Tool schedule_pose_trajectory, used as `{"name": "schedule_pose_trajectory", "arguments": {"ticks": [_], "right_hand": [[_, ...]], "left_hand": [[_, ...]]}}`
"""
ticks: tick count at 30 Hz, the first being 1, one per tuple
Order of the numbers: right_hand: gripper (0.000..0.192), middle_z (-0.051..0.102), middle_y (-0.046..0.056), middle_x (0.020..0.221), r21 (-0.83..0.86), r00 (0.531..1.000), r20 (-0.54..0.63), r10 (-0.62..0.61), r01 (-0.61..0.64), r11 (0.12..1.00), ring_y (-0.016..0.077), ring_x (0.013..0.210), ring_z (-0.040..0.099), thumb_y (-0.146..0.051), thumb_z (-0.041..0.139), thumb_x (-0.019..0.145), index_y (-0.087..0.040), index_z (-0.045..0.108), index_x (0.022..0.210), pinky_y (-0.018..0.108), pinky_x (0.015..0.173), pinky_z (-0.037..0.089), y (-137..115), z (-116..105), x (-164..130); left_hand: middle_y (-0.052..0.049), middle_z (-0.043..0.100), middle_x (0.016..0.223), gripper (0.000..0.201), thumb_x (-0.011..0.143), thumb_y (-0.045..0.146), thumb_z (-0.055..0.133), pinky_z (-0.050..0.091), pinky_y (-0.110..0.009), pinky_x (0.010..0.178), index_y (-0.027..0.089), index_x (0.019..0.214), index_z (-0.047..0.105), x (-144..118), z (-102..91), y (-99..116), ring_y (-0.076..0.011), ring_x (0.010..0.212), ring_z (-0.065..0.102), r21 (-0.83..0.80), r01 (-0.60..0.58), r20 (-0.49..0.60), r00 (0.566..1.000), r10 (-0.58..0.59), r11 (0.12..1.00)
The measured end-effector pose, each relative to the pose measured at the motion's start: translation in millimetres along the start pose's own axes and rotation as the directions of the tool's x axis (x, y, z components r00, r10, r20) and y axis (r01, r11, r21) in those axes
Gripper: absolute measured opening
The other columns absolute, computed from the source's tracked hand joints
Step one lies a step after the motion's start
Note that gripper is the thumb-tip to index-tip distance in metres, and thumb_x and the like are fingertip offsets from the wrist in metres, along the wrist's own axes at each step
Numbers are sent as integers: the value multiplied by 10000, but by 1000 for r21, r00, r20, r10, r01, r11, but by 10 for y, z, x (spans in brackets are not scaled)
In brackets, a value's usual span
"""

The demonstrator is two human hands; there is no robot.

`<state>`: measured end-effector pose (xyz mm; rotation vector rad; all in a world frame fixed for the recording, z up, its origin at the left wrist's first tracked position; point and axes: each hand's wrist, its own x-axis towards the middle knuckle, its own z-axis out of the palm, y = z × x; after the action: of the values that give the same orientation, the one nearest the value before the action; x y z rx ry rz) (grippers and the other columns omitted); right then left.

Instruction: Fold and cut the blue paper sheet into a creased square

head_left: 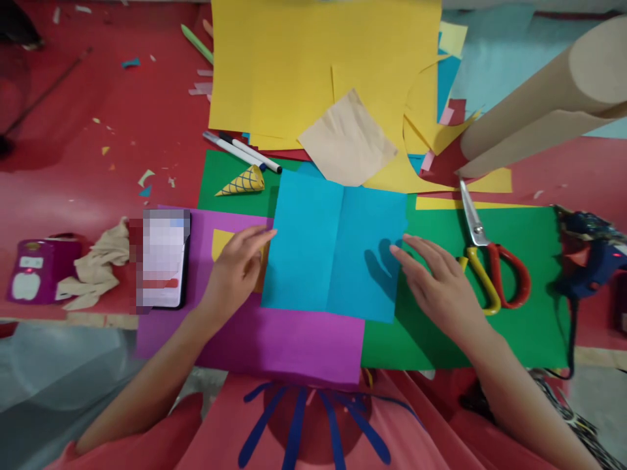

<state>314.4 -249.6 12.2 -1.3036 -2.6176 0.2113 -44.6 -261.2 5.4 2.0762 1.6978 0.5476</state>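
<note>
A blue sheet of paper (306,245) with an upright crease down its middle lies unfolded in front of me. My left hand (240,258) is at its left edge, fingers stretched out and a fingertip touching or just over the edge. Beside the right edge hovers my right hand (435,277), its fingers apart and casting a shadow on the sheet. Neither hand grips anything. Under the blue sheet are a purple sheet (294,343) and a green sheet (416,343). A small yellow piece of paper (223,241) shows partly behind my left hand.
Scissors (482,241) lie right of my right hand, with a glue gun (595,261) beyond. A phone (164,261) is at left. Pens (249,151), a paper cone (242,181), yellow sheets (294,65), a beige paper square (350,140) and a brown roll (529,98) lie farther back.
</note>
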Motion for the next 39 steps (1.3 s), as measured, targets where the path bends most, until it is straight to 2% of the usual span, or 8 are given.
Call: {"name": "schedule_pose_trajectory", "arguments": {"ticks": [4,8,13,20,26,32,36,39], "right_hand": [[611,431,149,1499,21,995,64,-77,76,997,324,1420,348,-38,483,904,-255,359,1462,513,1090,413,2,0,14],[639,420,139,1513,44,993,70,-99,96,994,308,1434,331,-39,489,888,-263,353,1471,514,1088,422,-52,10,-9],[600,480,146,1472,91,986,84,-144,136,987,295,1413,374,50,427,839,-196,468,1385,507,1055,448,-89,94,-74],[426,596,104,1371,221,980,49,-195,180,959,268,1354,464,-44,378,932,-208,581,1268,503,1058,429,-22,124,-134],[223,705,122,1174,448,997,32,-76,53,893,267,1158,619,-266,499,958,-177,642,1105,453,932,516,-47,81,-88],[270,759,108,918,309,998,-59,-3,21,951,241,879,708,-280,428,996,-166,654,903,372,726,536,-85,40,50],[404,708,68,703,278,996,-81,40,-16,960,188,632,648,-351,389,1007,-184,609,711,303,574,462,-59,9,120],[523,502,-6,474,353,975,-42,218,-189,916,123,439,465,-460,419,979,-209,433,520,266,454,321,-43,34,188]], "left_hand": [[-39,340,1544,548,920,64,411,400,-504,1084,395,1343,515,60,42,-117,-268,1414,352,215,-254,57,967,247,943],[31,438,1499,576,915,68,457,340,-508,1132,466,1327,511,90,30,-157,-228,1429,331,258,-403,85,915,395,878],[27,559,1403,417,965,182,451,341,-469,1139,426,1282,573,69,4,-182,-222,1361,449,136,-416,152,906,396,899],[-33,579,1384,383,1003,189,362,440,-420,1057,321,1292,576,-8,-15,-225,-193,1302,522,108,-440,264,877,401,891],[-73,667,1259,317,965,242,413,460,-444,995,252,1173,652,-29,-22,-183,-233,1201,601,16,-444,203,879,432,896],[-46,726,1108,227,960,270,468,466,-395,896,238,978,692,29,-13,-107,-224,1063,637,22,-377,134,919,371,926],[-42,699,769,413,978,392,428,446,-366,787,209,676,642,49,13,-85,-219,867,622,81,-309,94,949,301,948],[-31,585,591,505,979,404,413,428,-343,690,203,531,527,92,67,-94,-206,734,573,87,-283,81,958,277,955]]}}
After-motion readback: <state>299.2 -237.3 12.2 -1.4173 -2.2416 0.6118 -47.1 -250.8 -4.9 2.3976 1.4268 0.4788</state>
